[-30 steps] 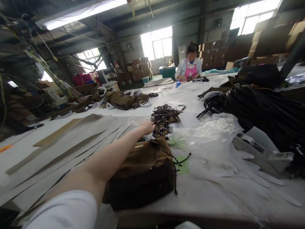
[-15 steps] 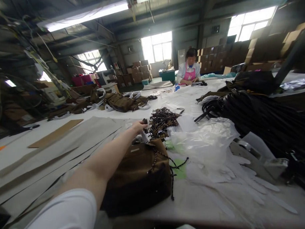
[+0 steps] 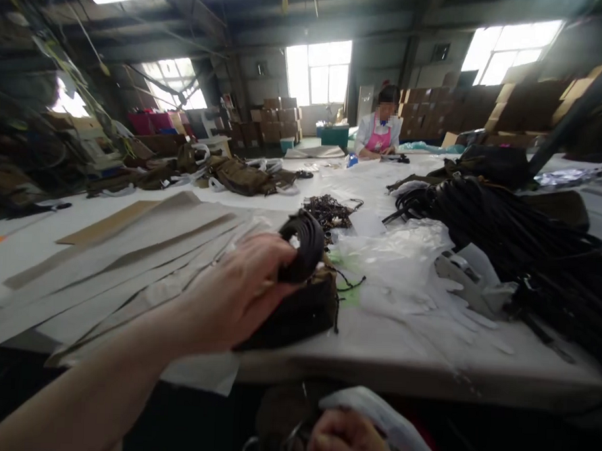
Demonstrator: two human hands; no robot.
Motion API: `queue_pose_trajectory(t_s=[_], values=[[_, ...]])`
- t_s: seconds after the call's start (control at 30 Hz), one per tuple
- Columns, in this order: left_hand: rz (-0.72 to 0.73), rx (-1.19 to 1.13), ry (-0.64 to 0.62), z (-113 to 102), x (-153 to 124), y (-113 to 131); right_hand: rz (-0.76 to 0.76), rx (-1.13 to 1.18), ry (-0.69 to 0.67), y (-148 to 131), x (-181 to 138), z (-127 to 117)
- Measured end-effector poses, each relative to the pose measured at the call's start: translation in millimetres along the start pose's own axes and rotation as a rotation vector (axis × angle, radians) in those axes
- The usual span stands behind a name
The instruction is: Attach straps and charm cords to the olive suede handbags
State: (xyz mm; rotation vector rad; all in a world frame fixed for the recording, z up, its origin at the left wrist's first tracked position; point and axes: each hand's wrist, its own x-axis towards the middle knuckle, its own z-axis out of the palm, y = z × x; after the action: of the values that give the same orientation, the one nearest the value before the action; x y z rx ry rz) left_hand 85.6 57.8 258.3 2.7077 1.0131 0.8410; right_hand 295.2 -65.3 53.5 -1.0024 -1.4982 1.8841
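Observation:
My left hand (image 3: 254,276) is closed around a coiled black strap (image 3: 304,242), raised over the front of the table. Below and behind it lies a brown and black bag (image 3: 302,311) with dark cord ends hanging from its side, partly hidden by the coil and hand. At the bottom edge my right hand (image 3: 345,437) is curled, beside a white plastic wrap (image 3: 383,419) and some metal rings. What its fingers hold is not clear. A heap of patterned cords (image 3: 328,210) lies just beyond the coil.
Grey sheets (image 3: 132,265) cover the table's left side. At right are clear plastic bags (image 3: 399,255), a tape dispenser (image 3: 471,277) and a large bundle of black straps (image 3: 503,232). Brown bags (image 3: 248,176) lie at the back left. A co-worker (image 3: 380,133) sits across the table.
My left hand has drawn back from beside the cord heap towards me, bringing the black coil up. My right hand has come into view at the bottom. The view has tilted downwards.

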Motion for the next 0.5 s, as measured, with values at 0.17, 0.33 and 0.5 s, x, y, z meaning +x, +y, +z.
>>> queue_pose_trajectory(t_s=[0.17,0.33,0.5], values=[[0.041,-0.071,-0.42,69,-68,42,-0.046,0.095,-0.109,-4,-18,2],[-0.008,-0.044,-0.417,158,-69,30,-0.005,0.022,-0.181,-16,-32,3],[0.083,-0.028,-0.434,221,-33,8,-0.016,0.092,0.073,1,-36,7]])
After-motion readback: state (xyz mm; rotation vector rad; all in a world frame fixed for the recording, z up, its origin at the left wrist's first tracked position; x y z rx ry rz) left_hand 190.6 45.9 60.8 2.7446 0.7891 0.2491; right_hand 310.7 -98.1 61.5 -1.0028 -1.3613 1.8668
